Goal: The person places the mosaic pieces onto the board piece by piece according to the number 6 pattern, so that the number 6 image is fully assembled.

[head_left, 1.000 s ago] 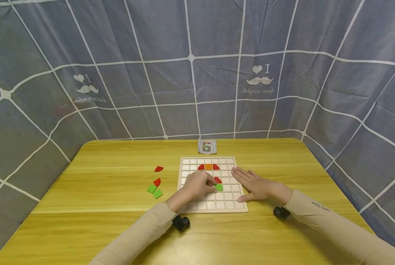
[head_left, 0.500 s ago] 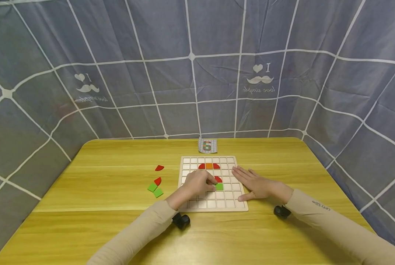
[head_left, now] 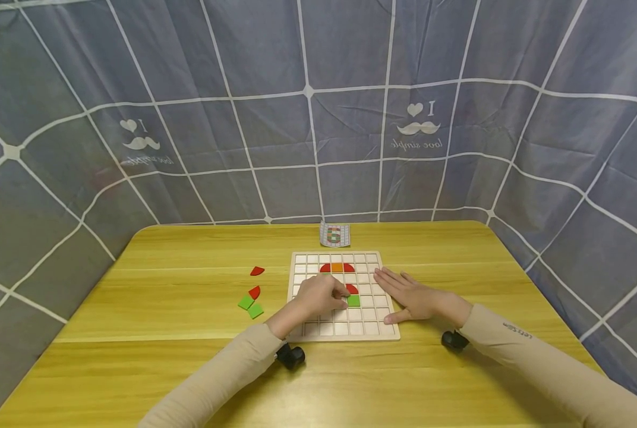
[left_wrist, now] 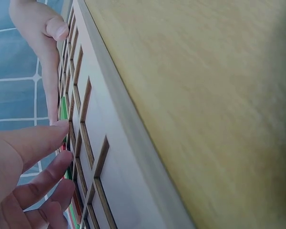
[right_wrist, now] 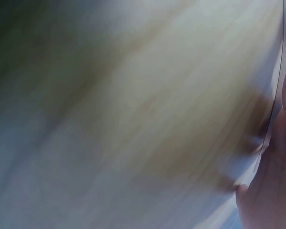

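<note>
A pale wooden grid board lies on the table. My left hand is over its middle, fingers bent and fingertips down at the cells beside a green square tile. In the left wrist view the thumb and curled fingers stand slightly apart at the board; I cannot tell whether they pinch a tile. Above the green tile sits a red quarter-circle tile. Farther up, an orange square tile lies between two red quarter-circles. My right hand rests flat with spread fingers on the board's right edge.
Left of the board lie two loose red quarter-circle tiles, one by itself, the other touching two green square tiles. A small printed pattern card lies behind the board. A grey checked curtain hangs behind the wooden table.
My left hand has shifted very slightly left at the board, so more of the green tile shows. The right hand keeps its place. Loose tiles and card have not moved.
</note>
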`<state>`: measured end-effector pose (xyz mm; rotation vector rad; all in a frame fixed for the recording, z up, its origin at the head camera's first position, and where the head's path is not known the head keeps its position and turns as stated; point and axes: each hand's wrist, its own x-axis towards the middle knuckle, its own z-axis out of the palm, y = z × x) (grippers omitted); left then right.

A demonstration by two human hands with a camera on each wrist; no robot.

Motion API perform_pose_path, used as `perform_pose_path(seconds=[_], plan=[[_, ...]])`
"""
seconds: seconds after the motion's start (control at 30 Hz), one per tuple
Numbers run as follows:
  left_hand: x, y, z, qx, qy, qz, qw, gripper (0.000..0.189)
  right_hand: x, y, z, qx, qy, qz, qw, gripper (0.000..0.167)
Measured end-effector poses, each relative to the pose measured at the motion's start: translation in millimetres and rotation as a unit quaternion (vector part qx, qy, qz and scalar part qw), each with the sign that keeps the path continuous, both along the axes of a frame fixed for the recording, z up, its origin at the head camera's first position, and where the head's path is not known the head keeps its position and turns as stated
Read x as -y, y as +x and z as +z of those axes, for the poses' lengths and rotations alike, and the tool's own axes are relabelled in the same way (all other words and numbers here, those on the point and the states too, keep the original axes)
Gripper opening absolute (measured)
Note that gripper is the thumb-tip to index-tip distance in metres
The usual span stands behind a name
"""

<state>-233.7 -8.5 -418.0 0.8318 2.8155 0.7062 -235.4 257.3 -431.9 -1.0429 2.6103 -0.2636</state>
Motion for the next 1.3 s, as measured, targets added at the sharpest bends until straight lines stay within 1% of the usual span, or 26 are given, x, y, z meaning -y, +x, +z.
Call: perform_pose_path(seconds=[0.2, 0.33, 0.47, 0.57, 0.67, 0.87, 0.97, 1.13, 1.3], plan=[[-0.6, 0.5, 0.4, 0.001, -0.003, 0.003, 1.0, 0.02, -0.5, -0.5, -1.1, -0.002, 0.001, 0.001, 1.0, 0.099], [0.9, 1.2, 2.0, -0.005, -0.007, -0.002, 1.0, 0.02, -0.5, -0.5, -1.7, 0.0, 0.002, 0.001, 1.0, 0.1], [7.4, 0.7, 7.8, -0.022, -0.001, -0.003, 0.9997, 0.021, -0.7, -1.0, -2.1, -0.001, 0.002, 0.005, 1.0, 0.1], [15.5, -0.7, 13.8, -0.044, 0.006, 0.008, 0.999, 0.021, -1.7, -1.5, -3.4, -0.006, -0.002, 0.008, 0.9999, 0.1], [25.7, -2.6, 17.7, -0.059, 0.01, 0.026, 0.9979, 0.02, -3.1, -2.0, -5.0, -0.012, -0.001, 0.01, 0.9999, 0.1], [51.1, -3.4, 23.1, -0.065, 0.017, 0.061, 0.9958, 0.019, -2.6, -1.3, -3.9, -0.008, -0.002, 0.008, 0.9999, 0.099], [65.6, -3.8, 23.3, -0.077, 0.024, 0.078, 0.9937, 0.018, -2.3, 0.6, -1.9, -0.008, -0.011, 0.011, 0.9999, 0.099], [90.1, -6.8, 22.5, -0.093, 0.02, 0.115, 0.9888, 0.02, -3.6, 2.2, -3.0, -0.01, -0.046, 0.02, 0.9987, 0.098], [117.1, -10.8, 22.7, -0.098, 0.032, 0.131, 0.9859, 0.025, -3.8, 0.9, -5.7, -0.015, -0.045, 0.016, 0.9988, 0.1]])
